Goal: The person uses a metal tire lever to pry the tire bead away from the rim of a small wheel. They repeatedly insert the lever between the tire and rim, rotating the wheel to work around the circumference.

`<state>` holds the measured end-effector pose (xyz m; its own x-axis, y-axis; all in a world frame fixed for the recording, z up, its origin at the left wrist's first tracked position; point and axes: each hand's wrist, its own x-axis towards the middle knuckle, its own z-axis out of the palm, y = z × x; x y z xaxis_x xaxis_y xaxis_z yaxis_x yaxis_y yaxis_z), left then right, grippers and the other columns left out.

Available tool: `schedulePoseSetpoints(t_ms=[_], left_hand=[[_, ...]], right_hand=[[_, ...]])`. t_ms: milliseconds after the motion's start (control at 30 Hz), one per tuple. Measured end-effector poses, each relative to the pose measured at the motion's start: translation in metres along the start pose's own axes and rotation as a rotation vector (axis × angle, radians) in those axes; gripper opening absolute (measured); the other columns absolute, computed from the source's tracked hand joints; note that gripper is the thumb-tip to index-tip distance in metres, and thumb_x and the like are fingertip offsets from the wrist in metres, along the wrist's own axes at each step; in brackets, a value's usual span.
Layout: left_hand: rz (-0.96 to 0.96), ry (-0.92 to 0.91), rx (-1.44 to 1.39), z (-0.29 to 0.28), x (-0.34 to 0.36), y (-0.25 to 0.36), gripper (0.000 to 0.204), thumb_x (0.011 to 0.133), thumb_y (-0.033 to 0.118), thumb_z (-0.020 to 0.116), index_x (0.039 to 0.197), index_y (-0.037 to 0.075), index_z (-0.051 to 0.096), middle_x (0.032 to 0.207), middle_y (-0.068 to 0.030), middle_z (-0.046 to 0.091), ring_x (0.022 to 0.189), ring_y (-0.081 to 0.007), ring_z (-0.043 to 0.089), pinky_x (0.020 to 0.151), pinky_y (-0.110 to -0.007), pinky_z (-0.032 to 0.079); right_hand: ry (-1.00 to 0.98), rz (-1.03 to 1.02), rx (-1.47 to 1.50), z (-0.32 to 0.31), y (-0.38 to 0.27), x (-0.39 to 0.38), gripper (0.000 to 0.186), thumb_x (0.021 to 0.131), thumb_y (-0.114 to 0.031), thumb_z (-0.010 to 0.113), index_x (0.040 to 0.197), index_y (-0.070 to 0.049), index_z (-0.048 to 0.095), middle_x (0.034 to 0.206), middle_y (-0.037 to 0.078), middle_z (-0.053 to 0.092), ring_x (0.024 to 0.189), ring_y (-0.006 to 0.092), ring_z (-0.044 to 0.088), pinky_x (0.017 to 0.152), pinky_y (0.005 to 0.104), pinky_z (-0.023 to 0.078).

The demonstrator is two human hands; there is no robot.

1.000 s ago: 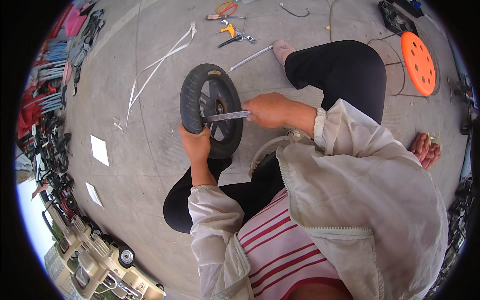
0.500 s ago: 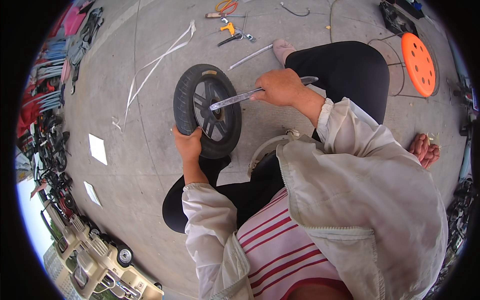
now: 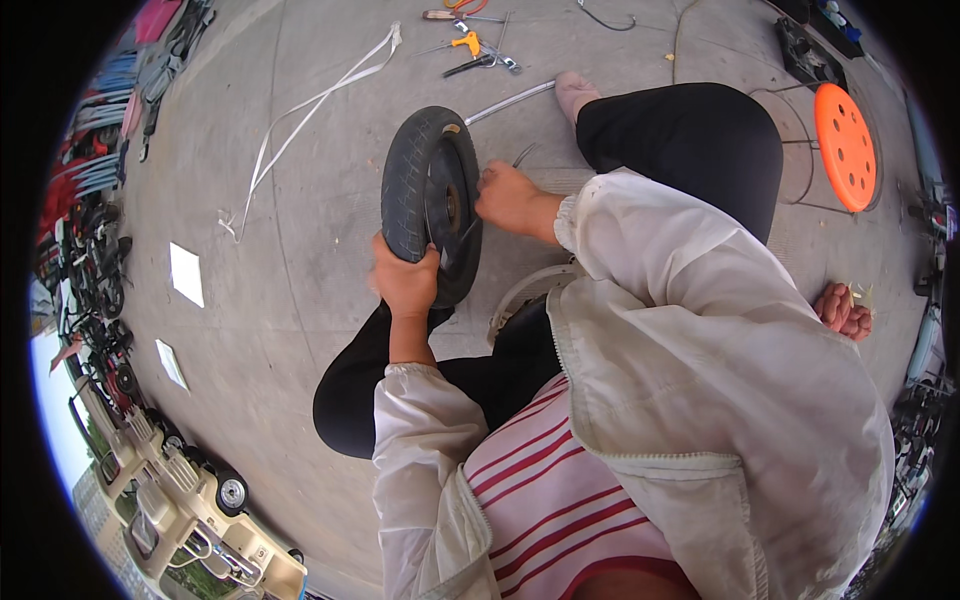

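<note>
A small wheel with a black tyre (image 3: 405, 190) stands tilted on edge in front of me, its tread turned toward the left and its dark hub side to the right. My left hand (image 3: 405, 280) is closed round the tyre's lower near edge, the thumb on the sidewall. Close against the wheel's right side, my right hand (image 3: 510, 198) is wrapped round a metal tyre lever (image 3: 525, 153). Only a short end of the lever shows above the fist; its working end is hidden by the hand and wheel. A second metal bar (image 3: 510, 103) lies on the floor beyond the wheel.
Hand tools, among them a yellow-handled tool (image 3: 468, 43), lie at the far side. White strapping (image 3: 318, 110) is on the floor to the left. An orange stool (image 3: 846, 147) stands at right, a pair of gloves (image 3: 845, 311) nearer. White sheets (image 3: 186, 274) lie at left.
The wheel has turned, showing more tread and less of its spokes. My right hand has come down and left against the wheel with the lever, which was laid across the hub before.
</note>
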<state>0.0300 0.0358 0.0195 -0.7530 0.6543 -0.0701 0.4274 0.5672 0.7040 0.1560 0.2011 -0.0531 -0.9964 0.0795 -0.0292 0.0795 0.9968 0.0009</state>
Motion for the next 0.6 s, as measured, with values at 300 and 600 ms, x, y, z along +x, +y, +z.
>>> schedulePoseSetpoints(t_ms=[300,600], left_hand=[[-0.022,0.026,0.064,0.0,-0.001,-0.001,0.059,0.067,0.017,0.074,0.118,0.001,0.049,0.098,-0.0226,0.065,0.093,-0.04,0.065,0.082,-0.042,0.05],[-0.078,0.019,0.057,0.0,0.002,0.002,0.06,0.066,0.015,0.074,0.118,0.0,0.05,0.102,-0.0204,0.064,0.096,-0.0349,0.064,0.086,-0.039,0.048]], right_hand=[[-0.073,-0.256,-0.321,0.003,-0.014,0.026,0.014,0.076,-0.026,0.061,0.077,-0.022,0.074,0.077,-0.004,0.069,0.086,0.0153,0.062,0.084,0.0362,0.035],[-0.139,-0.481,-0.64,0.006,-0.044,0.047,0.021,0.086,-0.025,0.055,0.086,-0.019,0.075,0.08,0.001,0.071,0.079,0.0181,0.062,0.088,0.0423,0.032]])
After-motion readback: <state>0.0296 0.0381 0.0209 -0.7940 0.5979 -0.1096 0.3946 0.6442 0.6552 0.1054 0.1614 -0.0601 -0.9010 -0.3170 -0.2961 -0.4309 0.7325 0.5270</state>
